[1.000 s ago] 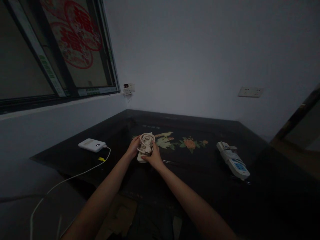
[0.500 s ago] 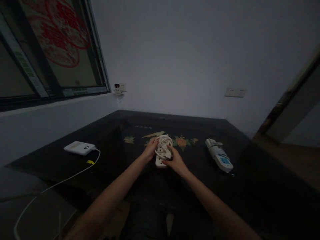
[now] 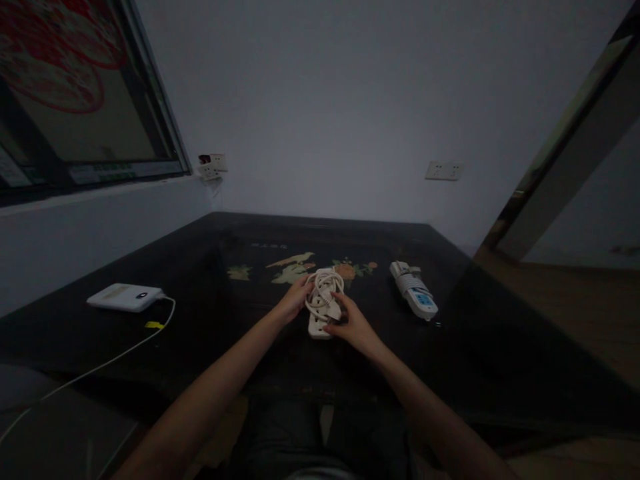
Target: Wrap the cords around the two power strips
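A white power strip (image 3: 319, 329) is between my hands over the dark table, its long side pointing away from me. Its white cord (image 3: 327, 277) lies in loose loops on top of the sockets, and the plug (image 3: 332, 311) rests over the lower half. My left hand (image 3: 296, 299) is closed on the strip's left side and the cord there; its fingertips are partly hidden. From the right, my right hand (image 3: 354, 325) holds the strip, thumb at the lower right edge and fingers bent by the plug.
On the right lies a second power strip (image 3: 420, 301) with its cord wound around it. A white box-shaped device (image 3: 125, 297) sits at left, its white cable (image 3: 107, 363) trailing off the dark table (image 3: 210, 267). Wall sockets (image 3: 444, 171) are behind.
The view has turned slightly right, so the table and surrounding things appear shifted left. Both hands stay on the power strip, with little change in their grip.
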Tool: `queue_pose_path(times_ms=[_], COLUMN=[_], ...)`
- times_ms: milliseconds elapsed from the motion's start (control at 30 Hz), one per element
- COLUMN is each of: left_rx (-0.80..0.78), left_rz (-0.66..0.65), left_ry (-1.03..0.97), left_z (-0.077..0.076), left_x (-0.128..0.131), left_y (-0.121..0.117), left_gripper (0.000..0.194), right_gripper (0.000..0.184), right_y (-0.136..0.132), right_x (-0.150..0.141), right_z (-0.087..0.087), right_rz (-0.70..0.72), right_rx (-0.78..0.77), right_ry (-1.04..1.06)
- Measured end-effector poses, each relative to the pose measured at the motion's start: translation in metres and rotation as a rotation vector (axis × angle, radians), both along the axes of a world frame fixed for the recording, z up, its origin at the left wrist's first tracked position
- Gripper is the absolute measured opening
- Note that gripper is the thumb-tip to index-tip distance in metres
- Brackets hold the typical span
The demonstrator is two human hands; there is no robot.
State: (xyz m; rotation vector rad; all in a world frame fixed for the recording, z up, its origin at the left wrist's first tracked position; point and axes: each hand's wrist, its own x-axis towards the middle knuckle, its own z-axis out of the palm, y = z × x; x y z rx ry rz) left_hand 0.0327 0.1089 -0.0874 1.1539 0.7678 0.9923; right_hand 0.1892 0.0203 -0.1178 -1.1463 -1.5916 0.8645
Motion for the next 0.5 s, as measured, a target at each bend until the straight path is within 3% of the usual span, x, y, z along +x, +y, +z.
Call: queue_pose_path(times_ms=[133, 267, 400, 500], left_rx=[0.093, 0.199, 0.383, 0.589], left_rz=[0.004, 0.027, 0.117, 0.268], left_ry=[0.099, 0.226, 0.343, 0.435], left_z=[-0.007, -0.011, -0.008, 0.001], left_x=[-0.009, -0.015, -0.021, -0.028], left_y=[0.008, 0.015, 0.021, 0.021], left_gripper=[0.038, 0.036, 0.036, 0.032], right_gripper=[0.073, 0.043, 0.036, 0.029], right_y=[0.004, 0.020, 0.031, 0.029], right_x=[0.012, 0.038, 0.047, 0.042], right_z=[0.026, 0.050, 0.047, 0.037], right_rz=[-0.028, -0.178, -0.297, -0.229], right_rx=[0.007, 0.013, 0.092, 0.112], right_ry=[-0.118, -0.182, -0.038, -0.108])
